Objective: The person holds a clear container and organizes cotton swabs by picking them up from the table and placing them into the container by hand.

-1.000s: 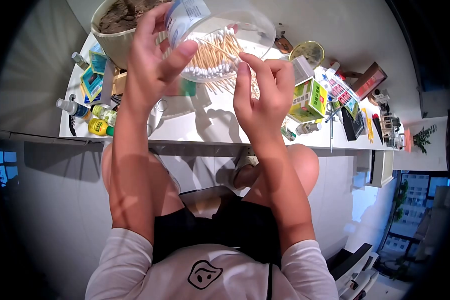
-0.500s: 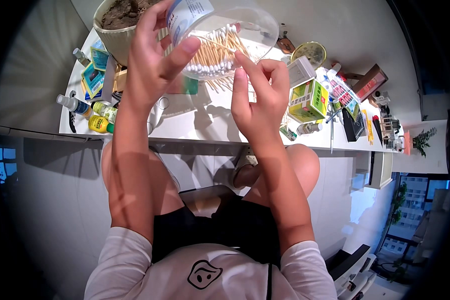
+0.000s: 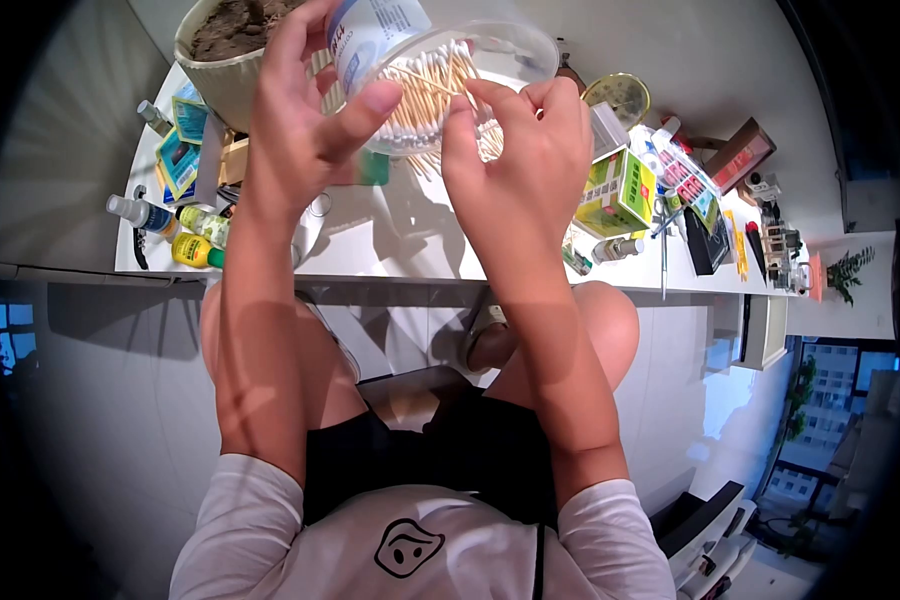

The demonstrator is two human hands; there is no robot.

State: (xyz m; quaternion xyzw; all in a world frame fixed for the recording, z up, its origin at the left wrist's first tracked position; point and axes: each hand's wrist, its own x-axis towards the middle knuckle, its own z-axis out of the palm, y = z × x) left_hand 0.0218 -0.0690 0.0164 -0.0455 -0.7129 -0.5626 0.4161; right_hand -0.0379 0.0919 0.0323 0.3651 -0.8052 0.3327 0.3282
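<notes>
My left hand point(image 3: 305, 125) is wrapped round a clear plastic tub point(image 3: 532, 50) with a blue and white label, tilted with its opening towards me. Many cotton swabs point(image 3: 420, 105) with wooden sticks and white tips lie packed inside it. One swab lies slantwise across the others. My right hand point(image 3: 525, 140) is at the tub's mouth, thumb and index finger closed at the end of that slanted swab. Below the tub, more loose swabs point(image 3: 425, 165) lie on the white table point(image 3: 390, 245), partly hidden by my right hand.
A plant pot with soil point(image 3: 215, 75) stands at the back left. A yellow bottle point(image 3: 195, 251) and a spray bottle point(image 3: 142, 214) are at the left. To the right are a green and yellow box point(image 3: 615, 195), a small bottle point(image 3: 618, 250) and a black box point(image 3: 708, 245).
My right hand has moved up and left into the tub's mouth, and its thumb has closed towards the index finger. My left hand holds the tub almost still.
</notes>
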